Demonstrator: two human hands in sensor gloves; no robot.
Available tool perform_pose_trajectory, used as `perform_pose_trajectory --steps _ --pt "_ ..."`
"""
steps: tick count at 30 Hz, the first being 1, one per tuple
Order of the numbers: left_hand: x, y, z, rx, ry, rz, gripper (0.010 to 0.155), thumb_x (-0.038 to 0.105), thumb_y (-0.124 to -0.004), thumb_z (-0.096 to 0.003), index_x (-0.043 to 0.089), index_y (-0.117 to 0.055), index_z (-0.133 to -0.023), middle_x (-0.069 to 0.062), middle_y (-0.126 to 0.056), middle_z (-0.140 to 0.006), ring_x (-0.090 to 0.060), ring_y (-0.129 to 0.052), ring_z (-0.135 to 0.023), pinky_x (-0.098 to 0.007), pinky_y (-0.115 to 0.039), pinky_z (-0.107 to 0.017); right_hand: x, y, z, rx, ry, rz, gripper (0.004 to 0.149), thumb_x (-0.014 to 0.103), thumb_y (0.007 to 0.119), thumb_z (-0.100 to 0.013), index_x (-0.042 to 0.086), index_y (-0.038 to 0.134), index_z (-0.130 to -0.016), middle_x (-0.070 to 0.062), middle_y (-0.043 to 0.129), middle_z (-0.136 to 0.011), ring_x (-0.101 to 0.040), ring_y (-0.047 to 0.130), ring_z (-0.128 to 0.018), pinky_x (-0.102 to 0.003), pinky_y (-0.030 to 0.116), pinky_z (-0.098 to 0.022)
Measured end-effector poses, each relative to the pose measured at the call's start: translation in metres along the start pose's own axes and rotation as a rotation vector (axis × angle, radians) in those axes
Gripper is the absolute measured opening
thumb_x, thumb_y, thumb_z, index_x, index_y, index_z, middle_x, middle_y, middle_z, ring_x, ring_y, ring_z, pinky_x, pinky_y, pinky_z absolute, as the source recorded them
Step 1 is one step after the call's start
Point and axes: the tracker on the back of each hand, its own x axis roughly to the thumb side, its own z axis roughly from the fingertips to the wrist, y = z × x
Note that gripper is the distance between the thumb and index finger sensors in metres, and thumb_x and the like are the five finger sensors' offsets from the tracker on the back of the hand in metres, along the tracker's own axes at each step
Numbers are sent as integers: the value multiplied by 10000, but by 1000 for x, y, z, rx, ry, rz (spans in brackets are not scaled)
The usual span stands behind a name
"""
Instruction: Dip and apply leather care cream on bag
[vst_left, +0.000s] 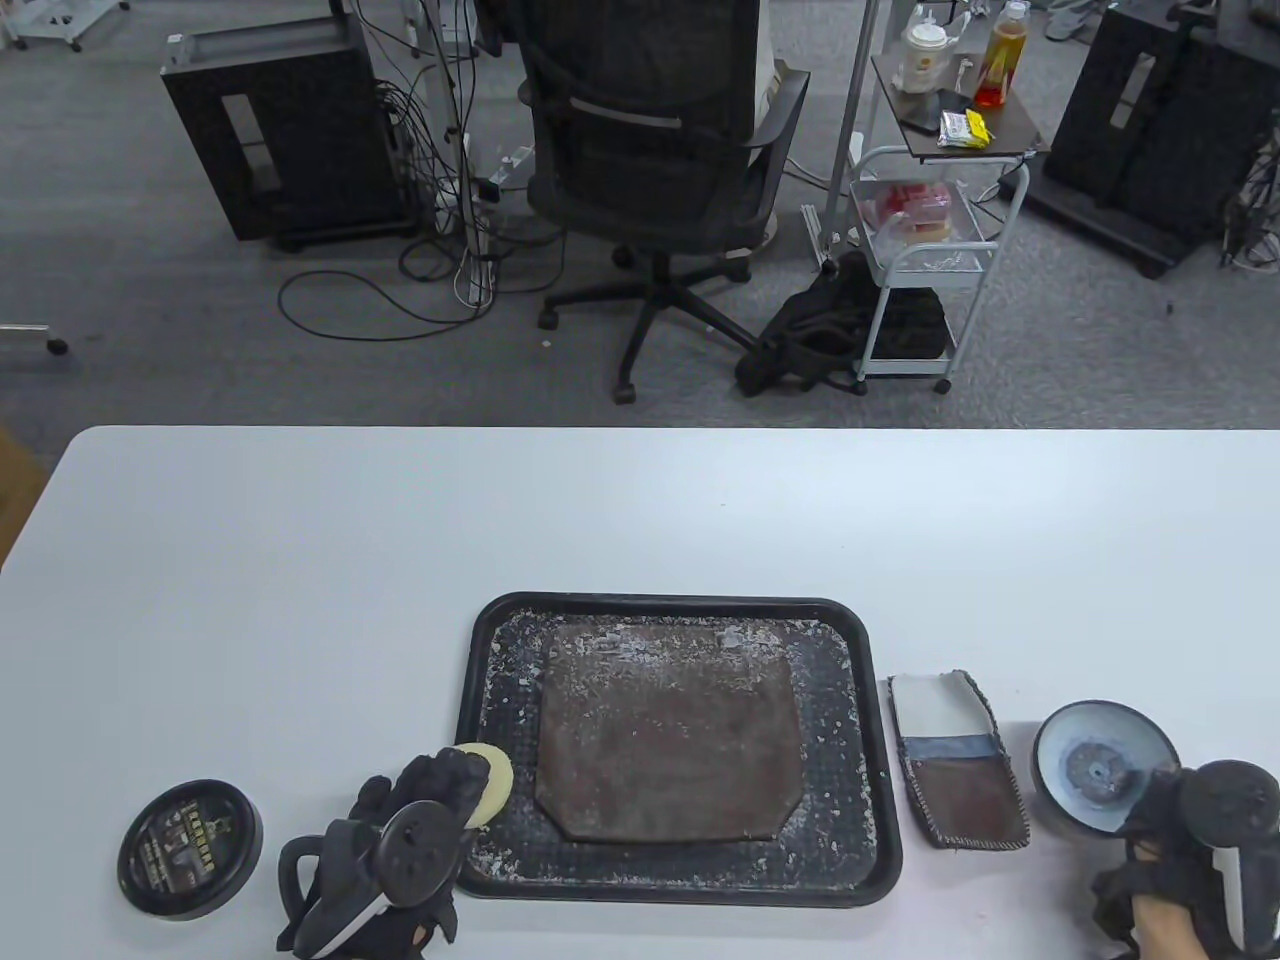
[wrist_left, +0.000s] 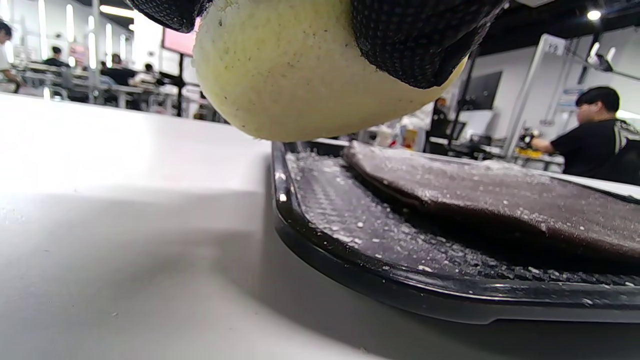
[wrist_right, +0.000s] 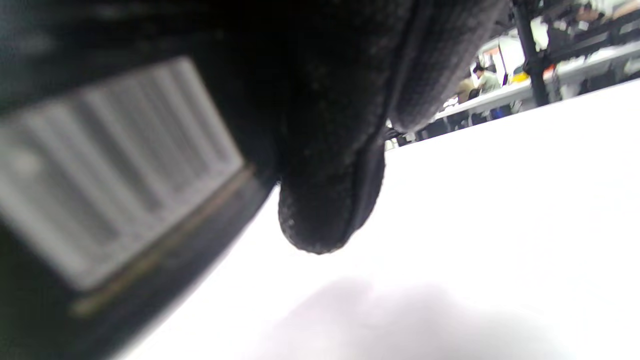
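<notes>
A brown leather bag (vst_left: 670, 740) (wrist_left: 500, 200), flecked with white cream, lies flat in a black tray (vst_left: 470, 720) (wrist_left: 400, 285). My left hand (vst_left: 455, 778) pinches a round yellow sponge (vst_left: 492, 782) (wrist_left: 300, 75) just over the tray's near-left rim, beside the bag and apart from it. At the near right stands the open cream tin (vst_left: 1100, 765) (wrist_right: 100, 175), pale blue-grey inside. My right hand (vst_left: 1165, 810) grips its near-right side. A gloved finger (wrist_right: 325, 200) lies against the tin's barcode label. The tracker hides most of the right fingers in the table view.
The tin's black lid (vst_left: 190, 848) lies at the near left of the white table (vst_left: 300, 600). A small brown, blue and white pouch (vst_left: 958, 760) lies between the tray and the tin. Beyond the far edge stand an office chair (vst_left: 650, 150) and a cart (vst_left: 920, 230).
</notes>
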Motion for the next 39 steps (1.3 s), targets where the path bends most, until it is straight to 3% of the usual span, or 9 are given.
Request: perform_pose_trajectory --steps 4,12,14,21,26,31,35,37,39 --pt "1 3 1 27 10 0 616 420 -822 -384 431 -621 -966 114 -669 -1048 -155 -738 -991 -495 -612 -726 9 -3 7 36 -51 -238 585 437 715 -458 27 909 -827 -266 857 -846 -190 1138 -527 -460 832 -569" --pt "8 7 -1 58 -27 151 619 428 -818 -391 424 -616 -977 107 -670 -1053 -160 -741 -994 -502 -619 -723 52 13 38 285 -115 -689 699 541 741 -464 76 729 -986 -241 749 -925 -220 995 -623 -512 757 -590" --pt "21 11 -4 68 -82 186 619 418 -820 -399 417 -615 -983 102 -663 -1059 -170 -727 -1003 -513 -603 -729 70 19 52 315 -144 -692 700 549 729 -469 79 723 -989 -239 759 -912 -203 994 -604 -503 762 -586" --pt "78 43 -14 175 -251 56 618 439 -810 -406 436 -608 -990 124 -672 -1068 -144 -746 -1012 -501 -628 -738 148 34 112 435 -291 -612 748 561 711 -476 61 637 -1028 -239 693 -943 -199 972 -612 -499 752 -588" --pt "117 55 -27 194 -365 194 618 432 -813 -408 434 -610 -991 120 -670 -1070 -148 -744 -1011 -497 -632 -736 189 46 154 503 -365 -589 749 557 703 -480 61 623 -1035 -237 679 -954 -202 967 -623 -502 747 -592" --pt "155 32 -39 132 -446 161 614 428 -812 -407 443 -611 -987 133 -663 -1071 -141 -731 -1017 -495 -623 -740 196 56 172 525 -391 -601 738 551 709 -476 58 651 -1022 -243 703 -936 -209 973 -616 -505 752 -584" --pt "167 6 -44 131 -475 165 614 420 -811 -406 457 -599 -981 146 -643 -1076 -130 -703 -1030 -500 -611 -745 186 56 168 513 -377 -570 697 526 708 -477 56 709 -992 -244 760 -895 -223 989 -578 -513 764 -563" --pt "171 2 -45 69 -485 158 605 410 -813 -409 459 -612 -978 148 -641 -1077 -133 -690 -1034 -504 -597 -748 182 53 167 525 -381 -580 700 532 728 -471 59 720 -987 -239 770 -890 -227 989 -575 -516 760 -565" --pt "176 -2 -43 90 -503 118 604 410 -812 -407 465 -616 -976 152 -646 -1076 -128 -694 -1034 -502 -602 -749 181 51 169 509 -401 -569 682 521 732 -471 62 745 -975 -237 788 -881 -238 989 -576 -525 756 -566"
